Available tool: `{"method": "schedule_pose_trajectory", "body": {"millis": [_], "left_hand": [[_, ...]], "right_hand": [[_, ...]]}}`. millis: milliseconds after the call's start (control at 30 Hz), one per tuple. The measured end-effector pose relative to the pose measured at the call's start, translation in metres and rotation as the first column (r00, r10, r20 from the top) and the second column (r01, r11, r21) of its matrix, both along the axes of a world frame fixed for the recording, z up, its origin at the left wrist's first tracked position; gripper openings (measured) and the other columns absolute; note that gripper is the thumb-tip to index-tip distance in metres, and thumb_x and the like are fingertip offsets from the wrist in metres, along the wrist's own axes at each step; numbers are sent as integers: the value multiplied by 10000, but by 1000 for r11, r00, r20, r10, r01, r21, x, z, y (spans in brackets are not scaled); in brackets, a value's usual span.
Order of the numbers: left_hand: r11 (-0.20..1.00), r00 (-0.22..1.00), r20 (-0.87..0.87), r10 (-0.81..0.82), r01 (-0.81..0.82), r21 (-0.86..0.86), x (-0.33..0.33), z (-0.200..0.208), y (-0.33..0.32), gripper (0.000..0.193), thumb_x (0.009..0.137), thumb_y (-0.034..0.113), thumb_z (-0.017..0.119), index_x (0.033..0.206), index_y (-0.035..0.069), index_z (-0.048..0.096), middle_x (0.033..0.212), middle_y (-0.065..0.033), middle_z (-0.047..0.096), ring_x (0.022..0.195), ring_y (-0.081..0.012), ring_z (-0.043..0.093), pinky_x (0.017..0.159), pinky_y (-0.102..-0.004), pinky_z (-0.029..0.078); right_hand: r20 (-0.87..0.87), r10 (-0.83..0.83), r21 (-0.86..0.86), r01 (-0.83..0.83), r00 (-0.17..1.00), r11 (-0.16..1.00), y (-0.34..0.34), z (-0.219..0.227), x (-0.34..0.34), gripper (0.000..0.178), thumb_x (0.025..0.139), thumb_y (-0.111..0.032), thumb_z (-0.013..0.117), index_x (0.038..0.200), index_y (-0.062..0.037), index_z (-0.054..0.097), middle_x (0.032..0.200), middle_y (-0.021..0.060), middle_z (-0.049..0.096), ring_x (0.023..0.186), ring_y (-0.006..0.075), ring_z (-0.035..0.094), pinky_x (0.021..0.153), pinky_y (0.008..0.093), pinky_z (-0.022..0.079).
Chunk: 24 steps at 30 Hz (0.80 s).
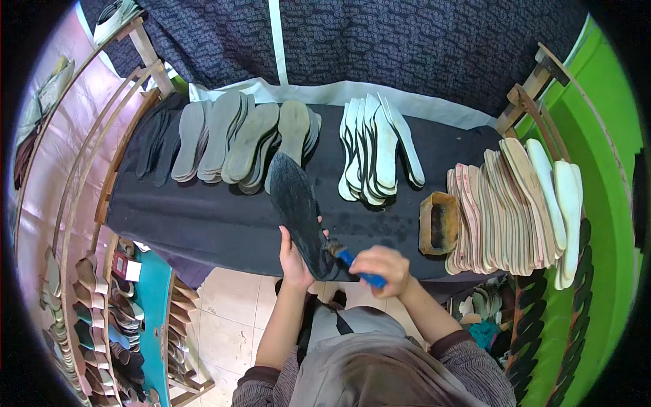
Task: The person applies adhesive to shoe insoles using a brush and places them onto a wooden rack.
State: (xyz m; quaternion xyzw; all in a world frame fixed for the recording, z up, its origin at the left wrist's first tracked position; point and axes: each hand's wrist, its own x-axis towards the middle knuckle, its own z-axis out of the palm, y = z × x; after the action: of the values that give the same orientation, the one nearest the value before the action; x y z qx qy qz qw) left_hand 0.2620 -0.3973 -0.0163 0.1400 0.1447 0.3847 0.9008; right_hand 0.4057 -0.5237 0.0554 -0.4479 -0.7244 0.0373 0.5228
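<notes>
A black shoe sole point(296, 200) is held up over the front of the table by my left hand point(296, 261), its fingers and thumb wrapped round the heel half. My right hand point(382, 270) is closed round the blue handle of a brush point(344, 255). The brush's dark bristles meet the sole near its heel end, at the right edge. Right of my hands stands an open yellowish glue container point(439, 224) with a dark inside. Just behind the held sole lie several stacks of grey and olive soles point(254, 142).
White soles with black edges point(373, 149) lie fanned at the back middle. A long row of beige and pink soles point(505, 210) fills the table's right end. Black pieces point(159, 139) lie far left. The dark cloth point(190, 220) has wet-looking spots near the container. Shoe racks point(95, 319) stand lower left.
</notes>
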Motion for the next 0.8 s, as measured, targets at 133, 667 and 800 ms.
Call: {"method": "schedule_pose_trajectory", "body": {"millis": [133,667,800], "left_hand": [[999,999,2,-39,39,12,1,4,0,633,952,546,291,1309,44,437,1188,-128,568,920,-267,600,840,-382,476],[999,999,44,-22,24,-48,0,0,-1,621,952,542,294,1258,35,481,1154,-130,594,887,-285,609,789,-397,505],[995,995,68,-73,77,-63,1,1,3,630,950,548,291,1259,32,480,1150,-132,594,892,-287,610,787,-399,509]], "right_hand": [[33,182,-85,-179,983,980,-14,-4,-18,330,578,5,627,906,-26,644,905,125,647,755,289,639,676,364,536],[-14,2,-75,-3,1000,997,-20,-15,-12,374,513,32,650,878,-51,640,906,120,631,722,305,624,631,342,511],[-66,-35,-77,30,997,997,-21,-5,-12,254,598,19,663,845,-37,668,827,122,645,668,268,625,587,310,497]]}}
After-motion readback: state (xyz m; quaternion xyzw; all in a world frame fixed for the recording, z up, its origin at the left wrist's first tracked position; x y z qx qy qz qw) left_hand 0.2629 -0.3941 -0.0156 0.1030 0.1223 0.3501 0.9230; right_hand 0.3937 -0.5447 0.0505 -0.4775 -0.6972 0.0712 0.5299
